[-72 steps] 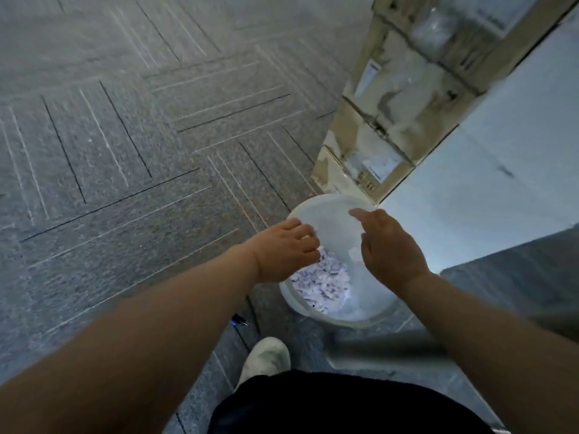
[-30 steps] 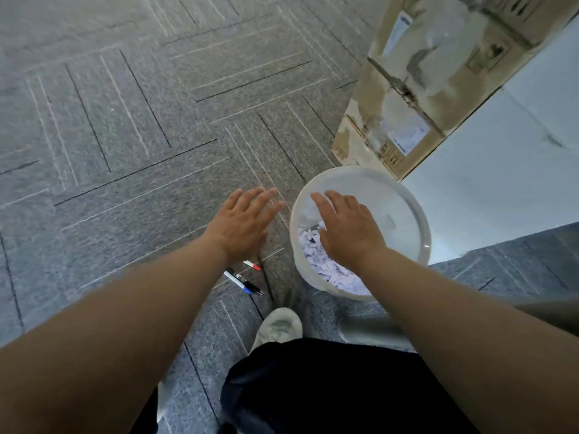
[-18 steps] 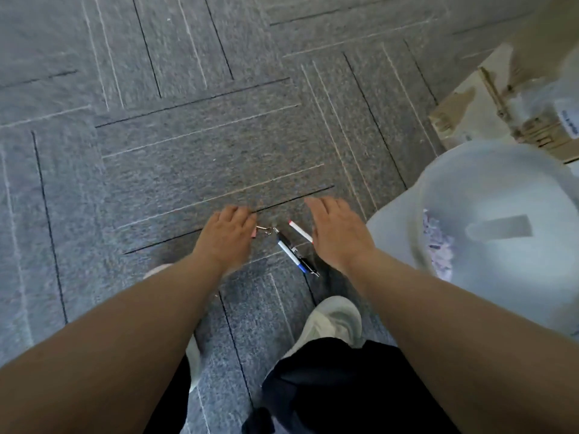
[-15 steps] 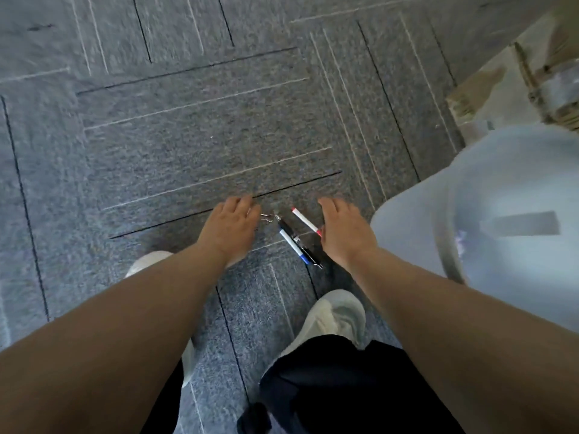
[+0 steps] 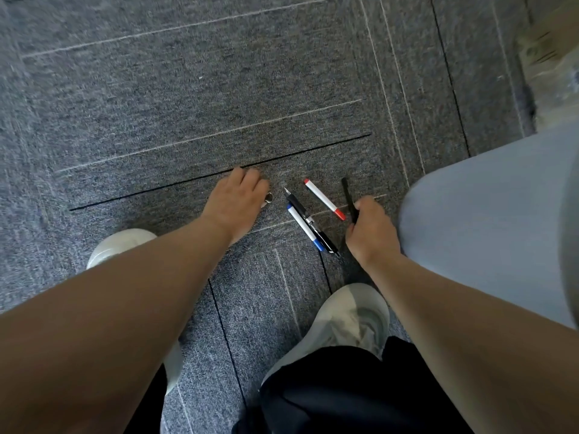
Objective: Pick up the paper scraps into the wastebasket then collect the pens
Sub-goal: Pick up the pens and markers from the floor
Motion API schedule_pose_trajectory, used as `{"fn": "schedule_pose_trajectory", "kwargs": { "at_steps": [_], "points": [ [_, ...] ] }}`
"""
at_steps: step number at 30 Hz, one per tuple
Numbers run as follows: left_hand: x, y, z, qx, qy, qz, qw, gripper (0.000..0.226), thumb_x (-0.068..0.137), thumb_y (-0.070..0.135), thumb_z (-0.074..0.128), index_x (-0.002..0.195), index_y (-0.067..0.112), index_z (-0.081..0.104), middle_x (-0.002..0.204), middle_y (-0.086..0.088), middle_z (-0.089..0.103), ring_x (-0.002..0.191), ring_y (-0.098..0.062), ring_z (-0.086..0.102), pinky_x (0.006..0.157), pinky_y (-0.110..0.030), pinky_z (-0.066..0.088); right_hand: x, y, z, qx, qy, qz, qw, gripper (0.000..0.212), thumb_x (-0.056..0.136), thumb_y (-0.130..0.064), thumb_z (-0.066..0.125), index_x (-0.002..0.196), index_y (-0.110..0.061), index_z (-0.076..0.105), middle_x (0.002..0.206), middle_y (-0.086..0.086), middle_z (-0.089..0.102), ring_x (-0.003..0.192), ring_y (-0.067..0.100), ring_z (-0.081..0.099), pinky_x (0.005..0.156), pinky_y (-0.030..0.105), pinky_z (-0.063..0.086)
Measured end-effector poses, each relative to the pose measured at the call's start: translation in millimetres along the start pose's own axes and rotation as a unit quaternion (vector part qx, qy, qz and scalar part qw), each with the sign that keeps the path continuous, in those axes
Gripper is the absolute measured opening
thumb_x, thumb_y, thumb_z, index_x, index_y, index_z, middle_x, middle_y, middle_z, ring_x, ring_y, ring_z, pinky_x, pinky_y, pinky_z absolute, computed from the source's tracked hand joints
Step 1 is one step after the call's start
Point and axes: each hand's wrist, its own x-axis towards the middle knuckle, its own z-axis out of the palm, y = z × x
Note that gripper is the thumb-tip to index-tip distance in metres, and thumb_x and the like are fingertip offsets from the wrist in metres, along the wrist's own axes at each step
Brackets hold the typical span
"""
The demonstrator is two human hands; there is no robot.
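Observation:
Several pens lie on the grey carpet between my hands: a white marker with red ends (image 5: pixel 324 199), a white marker with a blue cap (image 5: pixel 303 226) and a black pen (image 5: pixel 313 225) lying against it. My right hand (image 5: pixel 371 234) grips a thin black pen (image 5: pixel 347 193) that sticks up from its fist. My left hand (image 5: pixel 238 202) lies palm down on the carpet, its fingertips over a small silver-tipped object (image 5: pixel 268 198); the grip is hidden. The translucent white wastebasket (image 5: pixel 488 214) stands just right of my right hand; its inside is out of view.
My two pale shoes (image 5: pixel 341 321) (image 5: pixel 120 245) stand on the carpet below the pens. A cardboard box corner (image 5: pixel 551 57) shows at the top right. Open carpet stretches away to the left and top.
Both hands left the wastebasket and dropped to the pens on the carpet. My right hand has closed round the thin black pen; my left hand has settled on the silver-tipped object.

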Motion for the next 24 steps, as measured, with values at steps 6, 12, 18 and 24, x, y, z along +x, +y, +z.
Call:
{"fn": "schedule_pose_trajectory", "kwargs": {
  "at_steps": [6,12,18,24],
  "points": [
    [-6.1,-2.2,0.8,-0.009,0.019,0.003,1.000,0.028,0.097,0.022,0.041,0.122,0.009,0.043,0.116,-0.008,0.051,0.102,-0.022,0.042,0.092,-0.034,0.036,10.1,-21.8,-11.0,0.015,0.013,-0.064,0.998,0.024,0.090,-0.009,0.048,0.113,-0.007,0.046,0.114,0.012,0.045,0.086,0.024,0.044,0.069,0.032,0.033],
    [-9.3,-1.7,-2.6,-0.040,-0.023,0.016,0.999,0.035,0.094,0.008,0.044,0.128,0.010,0.039,0.118,-0.008,0.049,0.104,-0.019,0.044,0.095,-0.030,0.037,20.4,-41.8,-4.7,-0.043,-0.011,-0.126,0.991,0.030,0.090,-0.022,0.056,0.116,-0.008,0.049,0.114,0.009,0.050,0.101,0.023,0.048,0.079,0.031,0.041],
    [-9.0,5.6,-10.4,-0.113,-0.011,0.045,0.993,0.030,0.094,0.003,0.040,0.124,0.006,0.042,0.107,-0.007,0.053,0.098,-0.017,0.049,0.094,-0.026,0.038,19.5,-31.7,-10.6,-0.042,-0.034,-0.077,0.996,0.017,0.090,-0.021,0.055,0.100,-0.010,0.048,0.091,0.006,0.052,0.085,0.024,0.053,0.066,0.031,0.040],
    [8.7,27.6,-22.6,-0.079,-0.013,0.161,0.984,0.044,0.093,0.037,0.047,0.129,0.017,0.036,0.112,0.000,0.053,0.096,-0.012,0.045,0.086,-0.023,0.035,24.0,-25.2,-26.6,0.028,-0.001,-0.020,0.999,0.011,0.096,-0.019,0.040,0.099,-0.010,0.045,0.084,0.003,0.044,0.069,0.023,0.046,0.061,0.033,0.032]
  ]
}}
